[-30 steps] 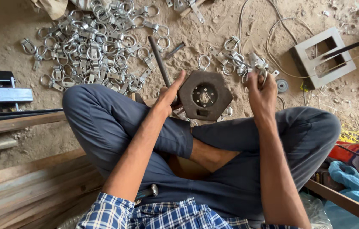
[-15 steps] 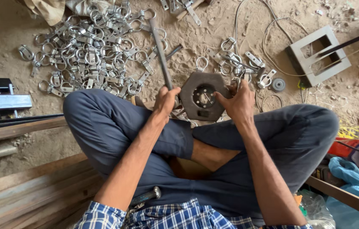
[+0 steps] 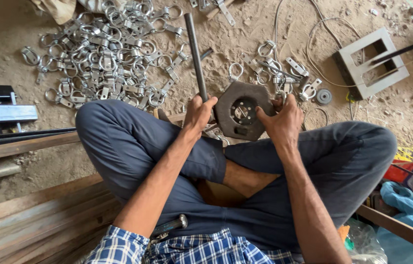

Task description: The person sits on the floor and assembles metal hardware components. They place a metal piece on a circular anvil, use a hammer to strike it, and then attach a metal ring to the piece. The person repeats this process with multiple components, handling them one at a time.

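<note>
A dark, rusty hexagonal metal plate [image 3: 239, 111] with a round hole in its middle rests on the sandy ground in front of my crossed legs. My left hand [image 3: 198, 116] is closed on its left edge, right where a dark steel rod [image 3: 195, 54] ends. My right hand [image 3: 282, 122] grips the plate's right edge. A bit of shiny metal shows at its fingertips, and I cannot tell if it is held. A small group of silver ring clamps [image 3: 284, 71] lies just beyond the right hand.
A big heap of silver ring clamps [image 3: 104, 54] covers the ground at the upper left. A grey square metal frame [image 3: 370, 61], a small disc [image 3: 323, 96] and loose wire [image 3: 314, 39] lie at the right. Wooden planks [image 3: 30, 220] lie at the lower left, blue cloth [image 3: 411, 210] at the lower right.
My right hand came back from the small group of clamps to the plate's right edge. The left hand stayed at the plate's left edge. The camera view shifted slightly.
</note>
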